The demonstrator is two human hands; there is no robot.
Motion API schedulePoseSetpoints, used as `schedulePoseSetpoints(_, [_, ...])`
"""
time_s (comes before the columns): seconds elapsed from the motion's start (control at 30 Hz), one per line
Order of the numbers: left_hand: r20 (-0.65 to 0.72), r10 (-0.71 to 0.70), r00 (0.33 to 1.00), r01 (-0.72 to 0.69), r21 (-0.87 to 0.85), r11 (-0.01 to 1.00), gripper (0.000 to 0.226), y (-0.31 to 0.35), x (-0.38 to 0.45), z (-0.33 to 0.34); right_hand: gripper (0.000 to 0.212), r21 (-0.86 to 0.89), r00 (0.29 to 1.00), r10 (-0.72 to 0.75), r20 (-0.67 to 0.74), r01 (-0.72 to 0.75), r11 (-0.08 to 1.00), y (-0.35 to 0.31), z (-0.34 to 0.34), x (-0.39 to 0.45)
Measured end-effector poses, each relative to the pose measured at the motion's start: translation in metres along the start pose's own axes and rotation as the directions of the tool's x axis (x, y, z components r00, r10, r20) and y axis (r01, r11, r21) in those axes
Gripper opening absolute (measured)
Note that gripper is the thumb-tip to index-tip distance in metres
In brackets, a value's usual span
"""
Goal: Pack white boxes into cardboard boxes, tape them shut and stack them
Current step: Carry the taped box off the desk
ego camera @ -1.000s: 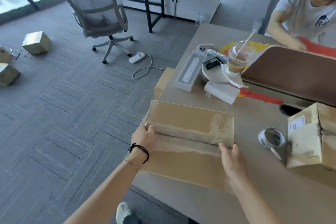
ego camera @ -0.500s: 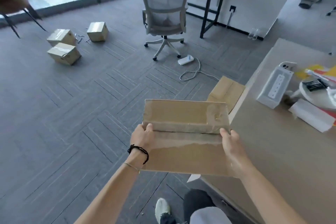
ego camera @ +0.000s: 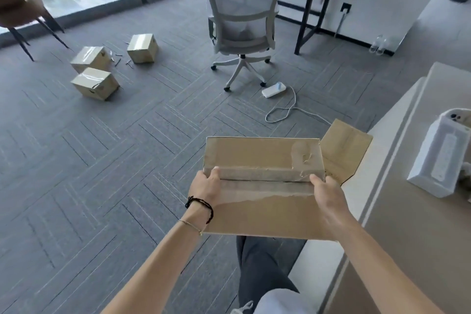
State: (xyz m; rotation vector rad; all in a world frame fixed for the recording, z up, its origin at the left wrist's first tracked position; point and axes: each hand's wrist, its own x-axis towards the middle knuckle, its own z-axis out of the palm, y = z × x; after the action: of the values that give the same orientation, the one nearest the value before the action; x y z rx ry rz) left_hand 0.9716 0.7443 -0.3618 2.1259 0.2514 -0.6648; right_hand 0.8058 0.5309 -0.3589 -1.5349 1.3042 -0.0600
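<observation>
Brown chair (ego camera: 17, 7) cut off at left edge, white power strip (ego camera: 443, 158) cropped at right, box (ego camera: 262, 160) contents hidden.

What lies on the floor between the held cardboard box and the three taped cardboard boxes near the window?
In the head view, only bare grey carpet lies between the held cardboard box and the three taped cardboard boxes.

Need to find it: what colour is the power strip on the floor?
White power strip, head view.
</observation>
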Motion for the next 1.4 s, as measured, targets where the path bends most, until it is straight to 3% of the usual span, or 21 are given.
schedulePoseSetpoints(0.3, [0.181, 0.059, 0.982, -0.091, 0.173, 0.981, 0.053, 0.183, 0.135, 0.11, 0.053, 0.179, 0.98, 0.169, -0.102, -0.149, 0.973, -0.074, -0.024, 0.173])
schedulePoseSetpoints(0.53, [0.396, 0.172, 0.902, -0.32, 0.344, 0.883, 0.061, 0.312, 0.189, 0.218, 0.049, 0.394, 0.9, 0.334, -0.28, -0.209, 0.895, -0.092, -0.068, 0.242])
schedulePoseSetpoints(0.67, [0.555, 0.235, 0.798, -0.517, 0.43, 0.74, 0.049, 0.365, 0.209, 0.306, 0.045, 0.589, 0.78, 0.518, -0.351, -0.246, 0.769, -0.081, -0.077, 0.259])
schedulePoseSetpoints(0.8, [0.751, 0.208, 0.627, -0.708, 0.437, 0.555, 0.054, 0.402, 0.219, 0.402, 0.04, 0.774, 0.631, 0.694, -0.347, -0.226, 0.592, -0.068, -0.068, 0.285])
schedulePoseSetpoints(0.93, [0.909, 0.082, 0.41, -0.877, 0.367, 0.31, 0.047, 0.414, 0.221, 0.483, 0.04, 0.929, 0.441, 0.86, -0.255, -0.136, 0.345, -0.061, -0.041, 0.312])
schedulePoseSetpoints(1.03, [0.95, -0.052, 0.308, -0.928, 0.312, 0.201, 0.051, 0.404, 0.233, 0.531, 0.036, 0.985, 0.293, 0.948, -0.122, -0.078, 0.151, -0.057, -0.015, 0.33])
schedulePoseSetpoints(1.1, [0.955, -0.136, 0.264, -0.948, 0.283, 0.146, 0.049, 0.389, 0.237, 0.552, 0.032, 0.999, 0.23, 0.972, -0.039, -0.003, 0.04, -0.052, 0.006, 0.336])
schedulePoseSetpoints(1.23, [0.939, -0.277, 0.206, -0.965, 0.241, 0.099, 0.04, 0.344, 0.241, 0.573, 0.021, 0.998, 0.074, 0.997, 0.036, 0.051, -0.04, -0.032, 0.048, 0.341])
schedulePoseSetpoints(1.4, [0.895, -0.356, 0.268, -0.963, 0.262, -0.067, 0.052, 0.272, 0.264, 0.594, 0.018, 0.99, -0.004, 0.997, 0.073, 0.119, -0.072, 0.015, 0.104, 0.353])
